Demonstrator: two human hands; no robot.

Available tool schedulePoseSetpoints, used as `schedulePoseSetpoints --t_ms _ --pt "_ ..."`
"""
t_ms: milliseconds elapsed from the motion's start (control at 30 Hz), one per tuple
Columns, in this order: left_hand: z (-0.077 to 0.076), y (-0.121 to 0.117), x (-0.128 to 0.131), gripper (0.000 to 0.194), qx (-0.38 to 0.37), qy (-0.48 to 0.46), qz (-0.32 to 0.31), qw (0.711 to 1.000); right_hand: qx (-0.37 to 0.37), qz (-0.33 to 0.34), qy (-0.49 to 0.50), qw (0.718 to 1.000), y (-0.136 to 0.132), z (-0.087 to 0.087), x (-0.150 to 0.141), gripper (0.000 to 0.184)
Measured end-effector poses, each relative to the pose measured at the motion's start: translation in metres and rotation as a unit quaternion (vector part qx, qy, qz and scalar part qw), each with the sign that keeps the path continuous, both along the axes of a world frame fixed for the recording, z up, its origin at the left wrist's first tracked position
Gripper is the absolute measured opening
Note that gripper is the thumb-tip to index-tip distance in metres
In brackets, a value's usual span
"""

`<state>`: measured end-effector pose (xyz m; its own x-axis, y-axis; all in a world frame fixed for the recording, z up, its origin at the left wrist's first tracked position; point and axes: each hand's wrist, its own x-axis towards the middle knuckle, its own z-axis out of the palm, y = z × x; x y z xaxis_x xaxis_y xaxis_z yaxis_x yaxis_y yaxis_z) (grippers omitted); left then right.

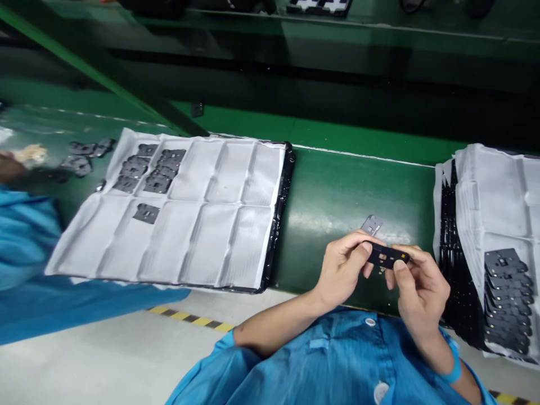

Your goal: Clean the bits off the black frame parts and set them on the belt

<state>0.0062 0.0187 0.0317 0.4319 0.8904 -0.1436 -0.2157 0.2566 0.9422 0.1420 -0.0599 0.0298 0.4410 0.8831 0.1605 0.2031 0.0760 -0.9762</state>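
Note:
Between my two hands is a small black plate-like part (387,256) with cut-outs and a tiny yellow mark near its right end. My left hand (343,267) pinches its left end between thumb and fingers. At the opposite end, my right hand (419,284) grips it the same way, thumb on the near side. Just beyond my left fingers, a flat grey part (372,225) with holes lies on the green bench (329,191). Something small and light-coloured shows below the held part, too small to make out.
To the left, a white-lined tray (228,242) bears several dark flat parts (158,181). At right, stacked trays (468,185) hold a row of similar dark parts (508,304). A co-worker's blue sleeve (25,230) is at far left, near loose dark parts (78,165). A green beam (105,73) slants overhead.

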Motion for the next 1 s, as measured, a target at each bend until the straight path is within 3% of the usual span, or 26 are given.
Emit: schedulePoseSetpoints --t_ms 367,600,1000 --pt "0.007 -0.007 0.002 0.039 0.029 0.006 -0.008 1.000 0.021 -0.017 0.006 1.000 0.004 0.000 0.004 0.012" --pt "0.005 -0.010 0.002 0.046 0.012 0.029 -0.014 0.999 0.014 0.034 -0.011 0.999 0.001 -0.004 0.010 0.017" --pt "0.006 -0.011 0.002 0.041 0.035 0.029 -0.007 0.999 0.011 0.019 -0.019 1.000 0.002 0.000 0.010 0.019"
